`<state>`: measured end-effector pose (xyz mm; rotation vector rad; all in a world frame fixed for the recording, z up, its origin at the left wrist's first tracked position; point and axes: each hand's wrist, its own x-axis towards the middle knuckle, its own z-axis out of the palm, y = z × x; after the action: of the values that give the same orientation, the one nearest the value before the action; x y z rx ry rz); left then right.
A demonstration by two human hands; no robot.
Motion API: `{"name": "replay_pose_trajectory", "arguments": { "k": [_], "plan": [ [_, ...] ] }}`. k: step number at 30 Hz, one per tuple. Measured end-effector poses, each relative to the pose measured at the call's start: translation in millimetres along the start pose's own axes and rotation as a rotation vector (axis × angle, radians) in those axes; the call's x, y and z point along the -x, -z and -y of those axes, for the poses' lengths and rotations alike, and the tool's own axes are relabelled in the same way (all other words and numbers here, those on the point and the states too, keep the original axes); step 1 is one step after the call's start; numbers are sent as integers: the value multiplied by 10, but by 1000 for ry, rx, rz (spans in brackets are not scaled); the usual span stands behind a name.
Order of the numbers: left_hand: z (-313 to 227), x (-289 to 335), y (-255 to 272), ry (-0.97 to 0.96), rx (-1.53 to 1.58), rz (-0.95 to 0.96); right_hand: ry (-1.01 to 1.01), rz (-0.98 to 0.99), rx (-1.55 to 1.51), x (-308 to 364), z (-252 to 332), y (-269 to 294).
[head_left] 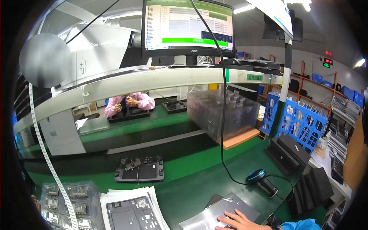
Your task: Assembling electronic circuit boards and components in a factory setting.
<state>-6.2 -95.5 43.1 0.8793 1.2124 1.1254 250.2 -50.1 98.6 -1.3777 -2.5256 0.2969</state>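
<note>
Spread flat, my right hand (242, 223) rests on a smooth grey panel (214, 210) at the worktop's (174, 199) near edge. Fingers at the left rim look like my left hand (34, 201), well apart from it; I cannot tell whether they grip the clear tray (95, 210) nearby. Knocking that tray could jolt its boards (80, 209). Loose papers (122, 194) under the nearer device shell (124, 220) could slip if caught. Uneven pressing might scrape the panel against the dark piece (214, 199) showing behind it. Counting: one tray, two shells, one panel, one handheld scanner (264, 184), at least six boards.
</note>
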Motion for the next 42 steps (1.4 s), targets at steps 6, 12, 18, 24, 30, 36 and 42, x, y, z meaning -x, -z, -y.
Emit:
{"name": "replay_pose_trajectory", "arguments": {
  "k": [6, 12, 18, 24, 30, 36, 42],
  "plan": [
    [-613, 19, -445, -163, 23, 48, 119, -504, -50, 132, -590, -18],
    [-380, -129, -163, 64, 58, 128, -219, -1621, -873, -75, -299, 207],
    [-400, -52, -164, 173, 516, 435, -796, -1145, -1485, 74, 2, -248],
    [-144, -53, -235, 200, 355, 905, -1105, -944, -1494, 206, 25, -566],
    [-186, 103, 247, 438, 584, 625, -1048, -544, -623, 399, -35, -167],
    [-94, 182, 442, 415, 258, 543, -468, -87, -765, -565, 413, -156],
    [40, 406, 545, 324, 152, 504, -410, -74, -506, -1021, 456, -382]
  ]
}}
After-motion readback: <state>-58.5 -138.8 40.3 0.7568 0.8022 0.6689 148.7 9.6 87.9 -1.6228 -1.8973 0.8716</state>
